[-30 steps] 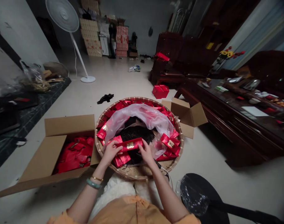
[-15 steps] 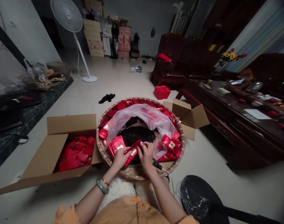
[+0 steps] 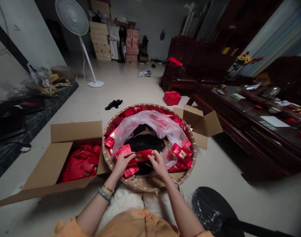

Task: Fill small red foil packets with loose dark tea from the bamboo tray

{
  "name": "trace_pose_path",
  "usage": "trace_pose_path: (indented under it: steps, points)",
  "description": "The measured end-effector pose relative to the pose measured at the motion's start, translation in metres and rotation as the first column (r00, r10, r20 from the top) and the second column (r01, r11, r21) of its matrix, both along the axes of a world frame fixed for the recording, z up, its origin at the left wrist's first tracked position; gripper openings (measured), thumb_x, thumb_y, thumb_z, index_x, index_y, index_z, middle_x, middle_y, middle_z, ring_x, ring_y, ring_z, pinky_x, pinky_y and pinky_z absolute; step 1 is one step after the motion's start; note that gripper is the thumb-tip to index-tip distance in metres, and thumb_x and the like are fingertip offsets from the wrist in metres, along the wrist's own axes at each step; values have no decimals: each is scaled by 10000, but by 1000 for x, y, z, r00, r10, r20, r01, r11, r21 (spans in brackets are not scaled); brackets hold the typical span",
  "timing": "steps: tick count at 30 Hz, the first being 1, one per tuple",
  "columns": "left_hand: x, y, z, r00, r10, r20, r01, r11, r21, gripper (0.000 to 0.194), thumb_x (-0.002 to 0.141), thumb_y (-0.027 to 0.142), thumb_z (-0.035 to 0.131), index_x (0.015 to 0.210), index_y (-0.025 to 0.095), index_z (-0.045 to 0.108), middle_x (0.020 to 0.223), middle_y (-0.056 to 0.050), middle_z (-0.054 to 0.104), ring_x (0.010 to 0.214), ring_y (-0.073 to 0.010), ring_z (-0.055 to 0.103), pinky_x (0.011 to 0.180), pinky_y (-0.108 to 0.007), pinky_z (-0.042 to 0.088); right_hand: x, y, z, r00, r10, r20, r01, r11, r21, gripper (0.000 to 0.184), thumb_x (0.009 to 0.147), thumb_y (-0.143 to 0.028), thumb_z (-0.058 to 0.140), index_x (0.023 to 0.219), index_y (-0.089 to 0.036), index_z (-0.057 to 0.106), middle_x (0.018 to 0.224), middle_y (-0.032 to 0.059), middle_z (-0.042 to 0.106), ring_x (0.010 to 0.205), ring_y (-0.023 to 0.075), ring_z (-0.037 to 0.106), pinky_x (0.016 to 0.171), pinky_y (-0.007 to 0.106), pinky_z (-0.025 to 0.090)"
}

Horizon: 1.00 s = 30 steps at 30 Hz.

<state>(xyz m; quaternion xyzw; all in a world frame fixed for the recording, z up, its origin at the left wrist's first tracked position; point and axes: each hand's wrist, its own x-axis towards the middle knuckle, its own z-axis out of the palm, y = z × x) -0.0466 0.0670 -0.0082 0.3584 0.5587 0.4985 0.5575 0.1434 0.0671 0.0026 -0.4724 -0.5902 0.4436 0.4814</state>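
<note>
Holds a red packet [image 3: 142, 155] lengthwise from left to right over the near half of a round woven basket [image 3: 195, 149]: pinches its left end between the thumb and fingers of the left hand [image 3: 121, 163], its right end likewise with the right hand [image 3: 159, 163], with both hands nearly closed. Shows gold print on the packet's face (too small to read). Wears a green bangle [image 3: 104, 194] and a gold bracelet [image 3: 108, 189] on the left wrist. Just beyond the packet, has dark loose material [image 3: 146, 142] in the middle of the basket, ringed on the far side by a translucent plastic bag [image 3: 150, 118]. Beside the left hand, has a bundle of red packets [image 3: 122, 149]; farther right, inside the rim, a loose pile of packets [image 3: 182, 153]. Well to the left, on the floor [image 3: 78, 107], has an open cardboard box [image 3: 46, 161] with red packaging [image 3: 82, 163] inside; on the far right side of the basket, a smaller open carton [image 3: 212, 125] near a dark wooden worktop [image 3: 251, 120]. Farther off, has a red box [image 3: 172, 98] on the floor, and at far left a white standing fan [image 3: 72, 19].
</note>
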Motion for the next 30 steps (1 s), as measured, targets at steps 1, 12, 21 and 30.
trace_pose_path:
  steps: [1,12,21,30]
  points:
    - [-1,0,-1,999,14,49,-13,1000,-14,395,576,395,764,857,123,719,810,-78,726,746,-218,670,731,-369,544,-1,-1,4,998,34,-60,-36,999,-41,171,790,-360,585,806,-193,621,678,-35,582,609,108,503,607,212,421]
    - [-9,2,15,979,-203,6,203,979,-21,338,682,440,686,871,163,727,935,-72,708,855,-240,646,660,-354,574,0,1,6,896,226,-382,-373,851,-370,394,735,-488,633,931,-153,694,850,33,716,930,200,626,962,406,391]
    - [-11,9,15,948,-292,-128,292,956,-13,375,736,490,604,785,137,720,667,-41,681,610,-170,612,559,-284,531,0,1,0,789,274,-550,-547,721,-426,486,723,-572,615,949,-146,679,823,57,715,907,209,631,903,391,419]
    - [-11,4,14,521,171,-837,445,782,437,527,728,389,667,1204,190,561,1218,-134,579,1133,-299,500,950,-486,417,1,6,-9,865,219,-453,-442,761,-476,562,721,-660,549,940,-164,696,894,64,712,887,224,592,948,421,327]
